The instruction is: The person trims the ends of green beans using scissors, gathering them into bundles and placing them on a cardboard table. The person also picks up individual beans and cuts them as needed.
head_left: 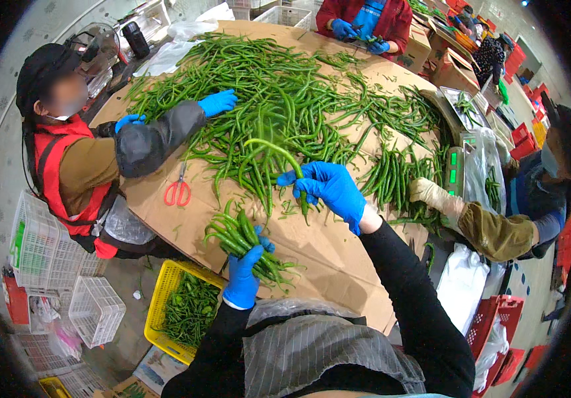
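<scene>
My left hand (246,272), in a blue glove, is closed round a bunch of green chili peppers (238,240) over the table's near edge. Out over the table, my right hand (328,189), gloved in blue too, pinches one long green chili pepper (301,178) whose pale, curved end points left. Beyond both hands a large heap of green chili peppers (265,99) spreads over the brown cardboard-covered table (318,265). A pair of scissors with red handles (178,193) lies left of my hands.
A yellow crate (159,298) of green peppers stands below the table at left. Co-workers stand left, right and across; one gloved hand (217,103) rests on the heap, another (431,194) touches peppers beside the scale (454,170). White plastic bags (461,278) lie at right.
</scene>
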### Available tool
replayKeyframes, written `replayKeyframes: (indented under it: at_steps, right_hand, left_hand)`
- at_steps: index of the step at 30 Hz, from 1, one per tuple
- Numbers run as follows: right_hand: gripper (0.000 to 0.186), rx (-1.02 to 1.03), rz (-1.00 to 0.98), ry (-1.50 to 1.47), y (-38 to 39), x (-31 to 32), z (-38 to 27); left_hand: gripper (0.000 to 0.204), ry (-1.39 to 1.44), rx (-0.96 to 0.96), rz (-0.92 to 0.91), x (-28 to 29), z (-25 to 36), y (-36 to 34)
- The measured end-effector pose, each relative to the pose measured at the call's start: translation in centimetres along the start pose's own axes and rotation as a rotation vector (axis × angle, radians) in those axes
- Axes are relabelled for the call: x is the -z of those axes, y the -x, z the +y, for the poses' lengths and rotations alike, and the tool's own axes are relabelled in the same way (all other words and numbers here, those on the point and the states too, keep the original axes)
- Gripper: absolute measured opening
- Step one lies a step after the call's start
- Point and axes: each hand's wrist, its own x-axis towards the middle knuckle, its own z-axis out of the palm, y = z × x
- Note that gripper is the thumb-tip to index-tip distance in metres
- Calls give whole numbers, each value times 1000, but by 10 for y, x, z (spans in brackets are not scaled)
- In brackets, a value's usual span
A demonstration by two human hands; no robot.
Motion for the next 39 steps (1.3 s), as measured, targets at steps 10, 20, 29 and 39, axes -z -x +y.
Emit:
replayKeyframes:
  at_steps: [10, 20, 29, 39]
  right_hand:
    - [34, -65, -126, -189, 68, -63, 44]
    - [17, 115, 566, 1303, -127, 53, 141]
    - [26, 1, 543, 259, -29, 34, 61]
    - [38, 27, 383, -370, 116, -16, 48]
  left_hand:
    - [61, -3, 24, -81, -22, -24, 0]
    - [46, 84, 173, -109, -15, -15, -8]
    - [49, 52, 147, 84, 10, -10, 1]
    - [51, 120, 259, -77, -34, -40, -14]
